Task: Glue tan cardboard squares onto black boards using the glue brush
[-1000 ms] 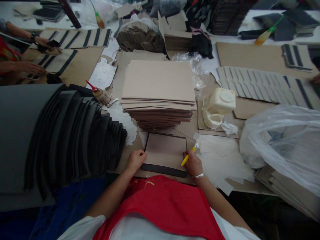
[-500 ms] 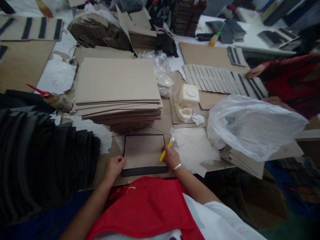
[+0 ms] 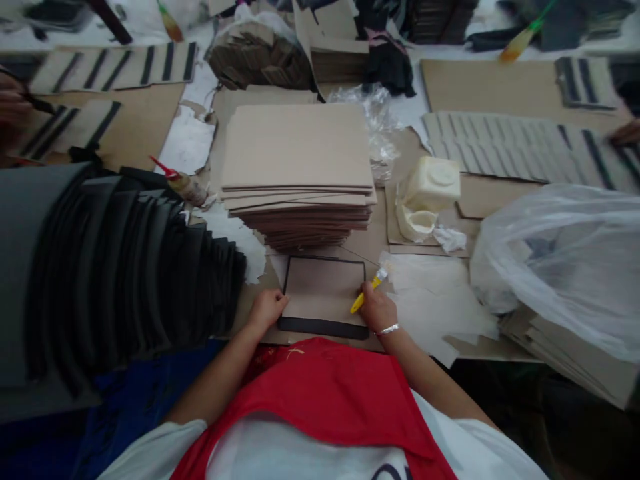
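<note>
A brown board with a black border lies flat on the table just in front of me. My left hand rests curled on its left edge and presses it down. At the board's right edge my right hand is closed around a yellow-handled brush, whose bristles point up and to the right. A silver bracelet circles that wrist. Behind the board rises a tall stack of brown boards.
A fanned pile of black sheets fills the left. A white glue tub and a red-capped glue bottle stand near the stack. A plastic bag covers boards at right. Another person's hand works at far left over striped boards.
The head view swung right and then back left. Both hands have stayed at the bordered board's edges, the brush still in my right hand.
</note>
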### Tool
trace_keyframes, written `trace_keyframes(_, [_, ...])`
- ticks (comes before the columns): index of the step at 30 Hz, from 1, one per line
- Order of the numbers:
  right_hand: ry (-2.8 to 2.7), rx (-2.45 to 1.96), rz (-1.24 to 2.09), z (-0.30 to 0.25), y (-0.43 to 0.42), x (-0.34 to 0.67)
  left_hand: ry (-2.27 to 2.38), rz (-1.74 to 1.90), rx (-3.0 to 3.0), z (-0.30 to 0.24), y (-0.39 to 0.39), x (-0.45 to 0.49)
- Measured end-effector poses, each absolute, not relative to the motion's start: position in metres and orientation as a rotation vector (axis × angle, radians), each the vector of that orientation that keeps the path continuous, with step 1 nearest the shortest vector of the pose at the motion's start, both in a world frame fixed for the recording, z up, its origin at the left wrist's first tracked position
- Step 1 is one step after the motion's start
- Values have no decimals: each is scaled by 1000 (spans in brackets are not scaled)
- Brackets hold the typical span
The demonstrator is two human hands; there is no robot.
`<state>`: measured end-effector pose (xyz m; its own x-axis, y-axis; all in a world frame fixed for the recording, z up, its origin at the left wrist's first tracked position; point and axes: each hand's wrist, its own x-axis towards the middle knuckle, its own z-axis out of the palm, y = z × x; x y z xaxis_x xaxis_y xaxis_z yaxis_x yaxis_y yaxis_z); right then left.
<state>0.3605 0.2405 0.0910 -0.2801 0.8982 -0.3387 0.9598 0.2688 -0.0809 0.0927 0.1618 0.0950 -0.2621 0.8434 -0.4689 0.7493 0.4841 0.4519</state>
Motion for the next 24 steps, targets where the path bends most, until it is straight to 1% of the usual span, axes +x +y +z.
trace_keyframes(4, [2304,1665,-370,96,243,355,2067,96,1322,100,167,88])
trace_keyframes(7, [2268,1641,-367,102,245,355,2086,-36,1375,107,167,87])
trace_keyframes(9, [2238,1660,-343,105,248,357,2144,-110,1489,113,166,89])
trace_keyframes(11, [2230,1679,-296,108,251,359,2171,-76,1718,118,167,95])
trace_keyframes(12, [2244,1678,-265,109,253,360,2122,-36,1869,119,169,99])
trace_keyframes(15, [2338,1601,-168,112,256,360,1774,-10,2212,117,176,115])
trace_keyframes(17, [2417,1525,-145,117,256,361,1647,-75,2262,113,182,125])
trace_keyframes(19, [2493,1545,-156,125,254,363,1674,-113,2249,108,186,135])
trace_keyframes(21, [2598,1699,-225,137,252,365,1735,-115,2229,105,187,144])
trace_keyframes(22, [2662,1806,-319,143,252,364,1762,-115,2218,104,186,148])
trace_keyframes(23, [2719,1915,-477,149,252,361,1784,-121,2207,103,185,152])
trace_keyframes(24, [2749,2017,-703,154,253,356,1801,-135,2192,103,184,155])
